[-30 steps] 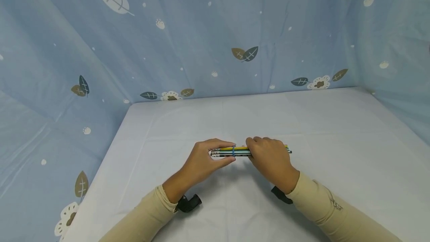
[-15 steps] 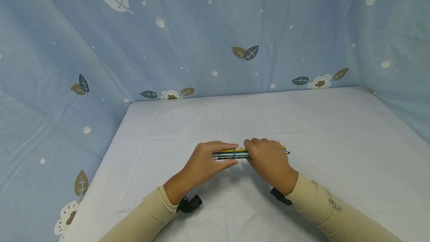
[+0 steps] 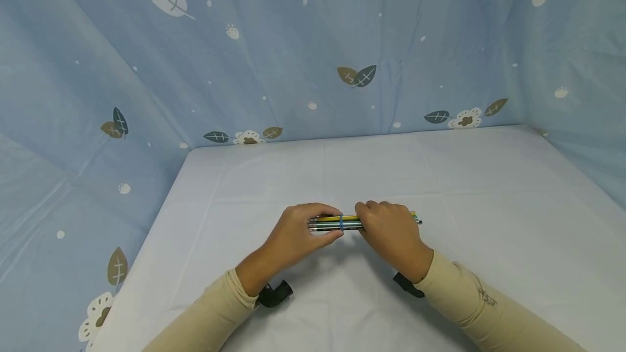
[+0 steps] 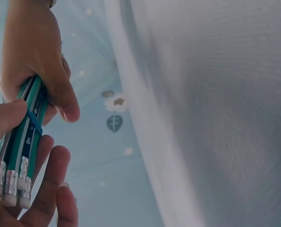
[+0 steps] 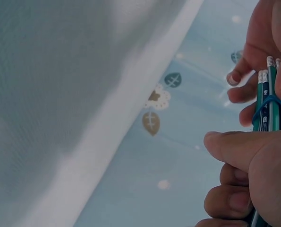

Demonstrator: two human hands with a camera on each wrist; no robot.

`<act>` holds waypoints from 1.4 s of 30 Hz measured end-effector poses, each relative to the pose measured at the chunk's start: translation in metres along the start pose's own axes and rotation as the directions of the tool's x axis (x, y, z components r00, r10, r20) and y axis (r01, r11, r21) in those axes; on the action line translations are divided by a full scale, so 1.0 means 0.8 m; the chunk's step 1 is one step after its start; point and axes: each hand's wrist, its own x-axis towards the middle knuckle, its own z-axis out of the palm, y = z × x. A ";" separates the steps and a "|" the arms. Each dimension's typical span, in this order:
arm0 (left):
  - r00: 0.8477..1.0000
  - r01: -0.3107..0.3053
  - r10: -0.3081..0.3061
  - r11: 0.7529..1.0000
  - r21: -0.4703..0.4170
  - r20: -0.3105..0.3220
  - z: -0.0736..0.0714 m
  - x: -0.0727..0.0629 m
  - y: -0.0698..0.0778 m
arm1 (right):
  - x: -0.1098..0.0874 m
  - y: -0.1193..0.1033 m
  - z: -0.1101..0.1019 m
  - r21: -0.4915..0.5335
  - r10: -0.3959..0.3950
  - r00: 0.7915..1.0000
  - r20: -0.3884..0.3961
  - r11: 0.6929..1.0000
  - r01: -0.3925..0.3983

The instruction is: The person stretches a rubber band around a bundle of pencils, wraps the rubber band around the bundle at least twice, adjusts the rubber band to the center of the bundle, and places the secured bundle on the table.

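A bundle of pencils (image 3: 325, 224), green, dark and yellow, lies level across both hands above the table in the head view. A blue rubber band (image 3: 341, 222) circles it near the eraser ends. My right hand (image 3: 393, 235) grips the far half, with the tips sticking out at its right side. My left hand (image 3: 293, 235) has its thumb and fingers on either side of the eraser half, by the band. In the left wrist view the left thumb (image 4: 8, 116) touches the pencils beside the band; silver ferrules and white erasers (image 4: 10, 198) show below.
A white cloth (image 3: 323, 173) covers the table. Blue printed curtains (image 3: 303, 42) hang at the back and both sides. Black wrist mounts (image 3: 275, 294) sit under the cuffs of both beige sleeves (image 3: 215, 308).
My left hand slid slightly right along the pencils, then back left. The right hand shifted a little left with the bundle and stays gripped on it.
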 end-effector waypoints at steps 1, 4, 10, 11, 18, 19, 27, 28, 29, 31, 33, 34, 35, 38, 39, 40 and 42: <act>1.000 -0.004 0.004 1.000 0.005 -0.005 0.000 0.000 0.000 | 0.000 -0.001 0.000 -0.001 0.001 1.000 0.001 1.000 -0.001; 1.000 -0.017 0.017 1.000 0.020 -0.017 0.001 -0.001 0.001 | -0.001 -0.002 0.001 -0.004 0.004 1.000 0.002 1.000 -0.004; 0.998 -0.051 0.052 0.998 0.035 -0.037 0.003 -0.001 0.001 | -0.002 -0.003 0.002 -0.008 0.004 1.000 -0.004 1.000 -0.004; 0.998 -0.055 0.056 0.998 0.037 -0.040 0.003 -0.001 0.001 | -0.002 -0.003 0.002 -0.009 0.005 1.000 -0.007 1.000 -0.005; 0.996 -0.085 0.084 0.994 0.076 0.014 0.009 -0.001 0.006 | -0.004 -0.011 0.004 -0.012 -0.036 0.999 0.012 0.999 0.036; 0.996 -0.084 0.083 0.993 0.084 0.018 0.010 -0.002 0.007 | -0.005 -0.012 0.005 -0.010 -0.042 0.999 0.013 0.999 0.042; 0.999 -0.036 0.035 0.993 0.116 0.012 0.007 -0.003 0.009 | -0.004 -0.012 0.003 0.000 -0.040 0.999 0.010 0.999 0.040; 0.999 -0.035 0.035 0.992 0.122 0.009 0.006 -0.003 0.009 | -0.004 -0.011 0.003 0.001 -0.041 0.999 0.007 0.999 0.041; 0.999 -0.036 0.035 0.991 0.130 0.005 0.005 -0.003 0.009 | -0.004 -0.011 0.003 0.001 -0.042 0.999 0.004 0.999 0.042; 0.999 -0.036 0.037 0.989 0.143 -0.002 0.003 -0.002 0.008 | -0.003 -0.009 0.002 0.000 -0.038 0.999 -0.003 0.999 0.038; 0.999 -0.035 0.037 0.987 0.159 -0.005 0.000 -0.001 0.007 | -0.002 -0.008 0.002 -0.001 -0.032 0.999 -0.006 0.999 0.032; 0.999 -0.037 0.038 0.986 0.161 -0.003 -0.001 -0.001 0.007 | -0.002 -0.007 0.002 -0.001 -0.030 1.000 -0.006 1.000 0.030; 0.999 -0.037 0.038 0.986 0.165 0.000 -0.001 -0.001 0.007 | -0.002 -0.007 0.002 -0.004 -0.028 1.000 -0.003 1.000 0.028; 0.999 -0.040 0.039 0.984 0.172 0.011 0.000 -0.001 0.006 | -0.002 -0.009 0.002 -0.007 -0.024 1.000 0.013 1.000 0.024; 0.999 -0.040 0.039 0.984 0.172 0.011 0.001 -0.001 0.006 | -0.002 -0.009 0.002 -0.008 -0.025 1.000 0.016 1.000 0.025; 0.999 -0.042 0.041 0.984 0.172 0.009 0.002 -0.001 0.006 | -0.003 -0.010 0.003 -0.009 -0.023 1.000 0.021 1.000 0.024; 0.999 -0.037 0.038 0.985 0.171 -0.006 0.005 -0.002 0.008 | -0.003 -0.012 0.003 -0.011 -0.022 1.000 0.022 1.000 0.023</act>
